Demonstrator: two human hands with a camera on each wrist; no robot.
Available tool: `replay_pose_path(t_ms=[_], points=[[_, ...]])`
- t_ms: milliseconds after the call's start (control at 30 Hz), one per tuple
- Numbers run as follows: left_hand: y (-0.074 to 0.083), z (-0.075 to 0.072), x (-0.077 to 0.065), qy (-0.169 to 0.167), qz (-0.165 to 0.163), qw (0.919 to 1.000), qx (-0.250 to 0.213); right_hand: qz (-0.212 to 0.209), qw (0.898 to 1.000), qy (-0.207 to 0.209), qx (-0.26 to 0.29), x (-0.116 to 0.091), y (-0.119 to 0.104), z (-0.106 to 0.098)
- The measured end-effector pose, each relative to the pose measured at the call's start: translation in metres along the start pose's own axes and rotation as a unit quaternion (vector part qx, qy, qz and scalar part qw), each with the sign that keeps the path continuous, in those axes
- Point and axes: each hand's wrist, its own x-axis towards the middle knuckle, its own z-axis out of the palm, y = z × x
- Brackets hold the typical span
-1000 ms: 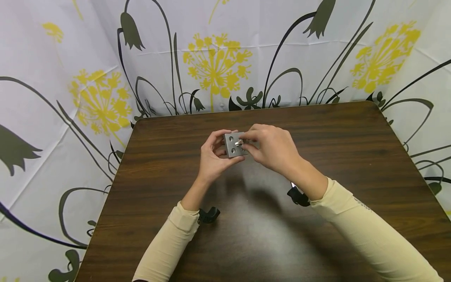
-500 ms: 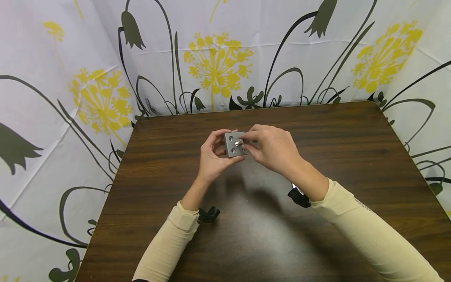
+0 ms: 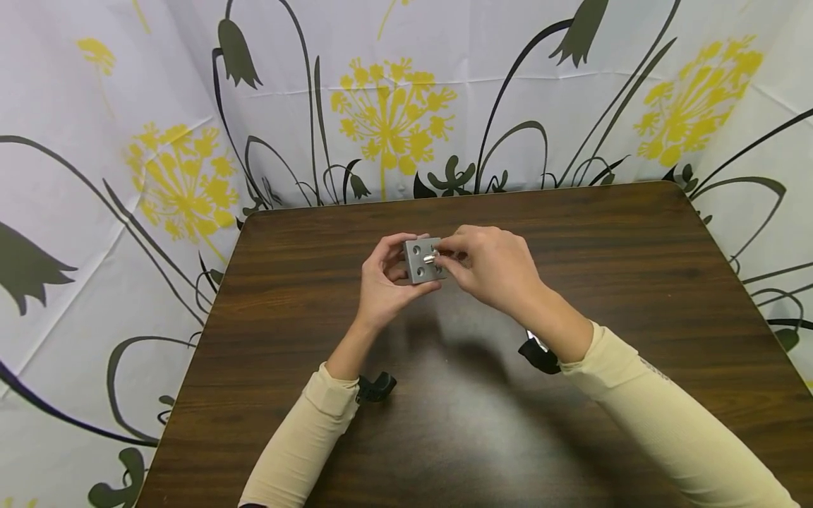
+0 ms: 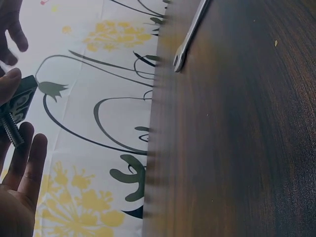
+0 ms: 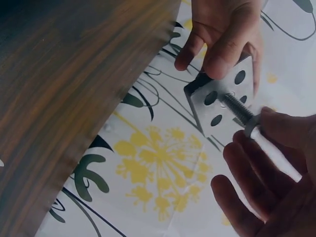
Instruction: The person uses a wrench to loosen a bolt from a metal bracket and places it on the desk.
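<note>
My left hand holds a square grey metal block by its edges, above the table. Round holes show in the block's face. A threaded bolt stands out from that face, and a dark collar like a nut sits around it. My right hand pinches the bolt's outer part between thumb and fingers; a smooth bright length runs on towards its palm. In the left wrist view the block and some dark threads are partly cut off at the left edge.
A silver open-ended wrench lies on the dark wooden table. Behind the table's far edge hangs a white curtain with yellow and grey plants. Black camera mounts sit at both wrists.
The right thumb and fingertips have shifted slightly on the bolt, closer together around it. The left hand and the block stay where they were.
</note>
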Motion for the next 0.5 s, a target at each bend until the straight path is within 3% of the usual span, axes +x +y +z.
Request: replay_pose_path(t_ms=[133,267,367,500], points=[[0.0026,0.0010,-0.0004,-0.001,-0.002,1.0000,0.001,-0.034,0.999,0.019,-0.002,-0.0027,0.0008,0.0002],[0.0024,0.0010,-0.0006,0.000,0.000,1.0000,0.008,-0.001,0.999,0.040,-0.008,-0.0031,0.0015,0.0012],[0.0023,0.0008,-0.0007,0.000,0.002,0.9999,0.010,0.020,0.999,0.026,-0.004,-0.0024,0.0017,0.0016],[0.0019,0.0003,-0.0010,-0.003,0.001,1.0000,0.009,-0.011,1.000,0.000,0.001,-0.0027,0.0030,0.0020]])
